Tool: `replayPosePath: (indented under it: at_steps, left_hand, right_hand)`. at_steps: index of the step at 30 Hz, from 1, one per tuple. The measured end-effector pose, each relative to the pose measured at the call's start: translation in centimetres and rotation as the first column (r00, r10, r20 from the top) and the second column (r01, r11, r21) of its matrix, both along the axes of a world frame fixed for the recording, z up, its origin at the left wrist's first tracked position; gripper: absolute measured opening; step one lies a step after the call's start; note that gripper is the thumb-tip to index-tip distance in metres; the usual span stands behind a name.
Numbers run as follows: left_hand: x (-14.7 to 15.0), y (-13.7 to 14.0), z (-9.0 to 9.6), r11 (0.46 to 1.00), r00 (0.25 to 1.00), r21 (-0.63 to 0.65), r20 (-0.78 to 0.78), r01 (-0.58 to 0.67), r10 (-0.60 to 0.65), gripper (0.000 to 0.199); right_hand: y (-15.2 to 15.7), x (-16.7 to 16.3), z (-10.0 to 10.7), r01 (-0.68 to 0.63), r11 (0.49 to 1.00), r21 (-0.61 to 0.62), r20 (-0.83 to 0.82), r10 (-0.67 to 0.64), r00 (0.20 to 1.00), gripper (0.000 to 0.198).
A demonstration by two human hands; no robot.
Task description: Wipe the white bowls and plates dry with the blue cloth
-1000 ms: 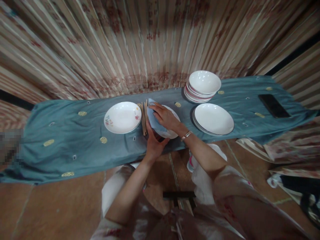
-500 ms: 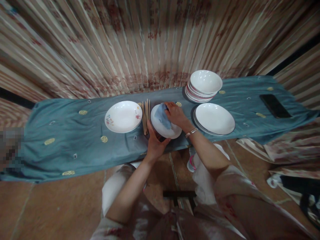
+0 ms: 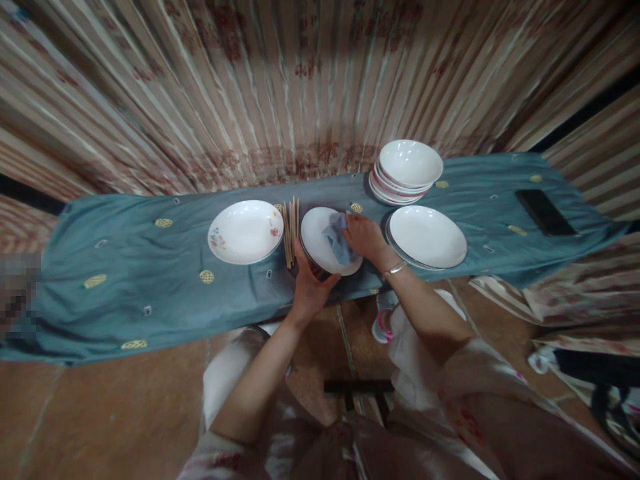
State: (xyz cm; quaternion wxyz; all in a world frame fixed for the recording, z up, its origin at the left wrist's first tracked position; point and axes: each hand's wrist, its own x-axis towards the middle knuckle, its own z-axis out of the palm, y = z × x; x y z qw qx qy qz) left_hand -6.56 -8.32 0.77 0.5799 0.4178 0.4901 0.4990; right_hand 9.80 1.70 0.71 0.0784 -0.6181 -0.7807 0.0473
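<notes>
In front of me on the cloth-covered table is a white plate [image 3: 315, 233], its near side slightly tilted by my grip. My left hand [image 3: 311, 283] holds it by the near-left rim, thumb and fingers spread around the edge. A crumpled blue-grey cloth [image 3: 339, 243] is bunched in my right hand [image 3: 364, 237] and lies against the plate's right part. Whether another dish sits beneath this plate is hidden. Just left of it lie several wooden chopsticks [image 3: 291, 233], close to my left fingers.
A flower-patterned plate [image 3: 245, 233] stands left of the chopsticks. On the right are stacked white plates [image 3: 427, 237], with a stack of bowls [image 3: 411, 163] behind them. A black phone [image 3: 545, 212] lies farther right on the teal tablecloth [image 3: 175, 260]. A curtain [image 3: 280, 100] hangs behind.
My right hand has slid the cloth rightward across the plate, uncovering its middle. My left hand keeps its hold on the rim.
</notes>
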Motion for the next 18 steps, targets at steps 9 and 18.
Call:
replayPosePath:
  at_steps: [9,18]
  left_hand:
    - [0.0,0.0,-0.3,1.000,1.000,-0.002,-0.003,-0.003,0.003,0.136]
    - [0.0,0.2,-0.4,1.000,0.999,0.024,0.049,-0.013,0.012,0.138]
  right_hand:
    - [-2.7,-0.2,2.1,0.017,0.997,-0.071,0.223,0.000,0.975,0.036]
    - [-4.9,-0.8,3.9,0.041,0.980,-0.197,0.359,0.033,0.933,0.035]
